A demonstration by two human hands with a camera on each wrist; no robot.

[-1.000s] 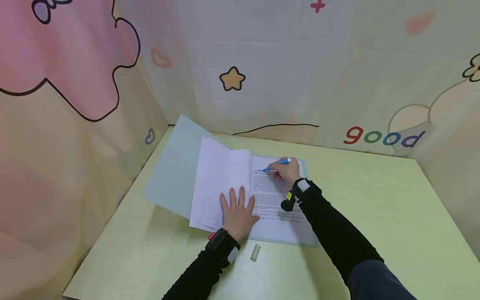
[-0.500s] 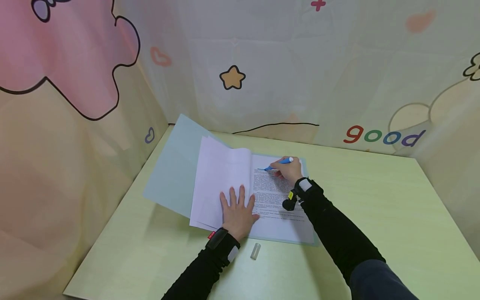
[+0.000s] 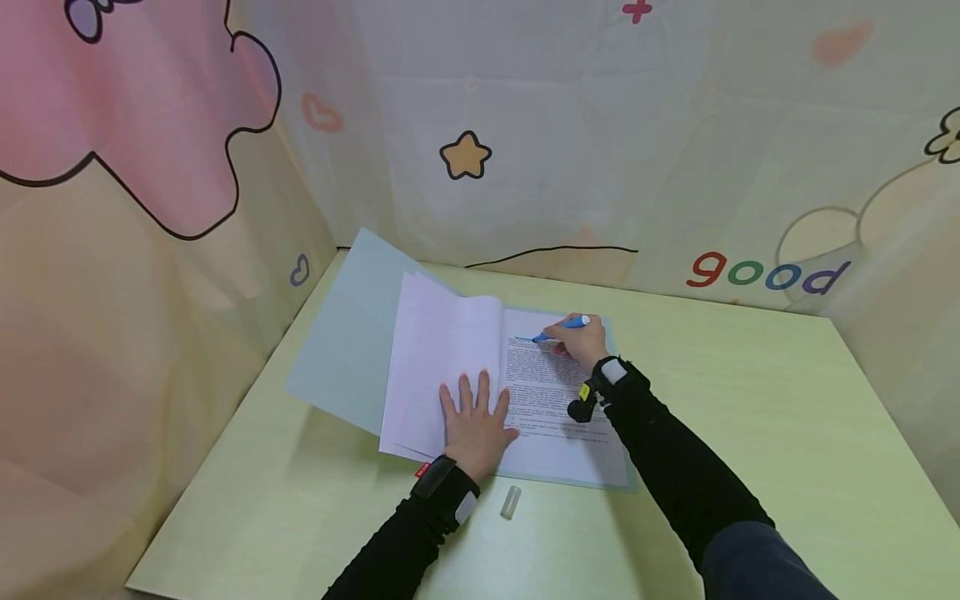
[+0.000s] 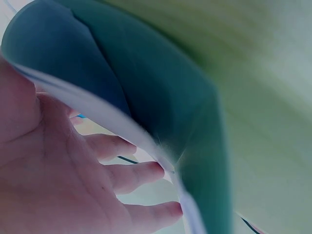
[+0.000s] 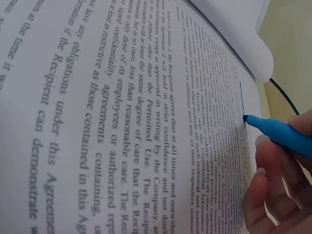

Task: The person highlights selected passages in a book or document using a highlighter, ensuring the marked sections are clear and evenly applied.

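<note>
A tilted blue marker (image 5: 285, 134), tip bare, meets the end of a blue-green line (image 5: 241, 97) atop a printed page (image 3: 543, 396) within an open pale-blue folder (image 3: 352, 333).

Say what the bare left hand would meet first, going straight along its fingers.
Probably the printed fabric backdrop: the way along the blank white paper page and pale green tabletop looks free before the left hand, though depth is unclear.

Left hand (image 3: 478, 429): back uppermost, fingers straight and spread, thumb out toward the right
Right hand (image 3: 581, 342): fingers curled in a pinch, farther forward than the left
Left arm (image 3: 397, 546): dark-sleeved, at a forward and rightward slant
Right arm (image 3: 682, 475): dark-sleeved, at a forward and leftward slant, more of it showing
</note>
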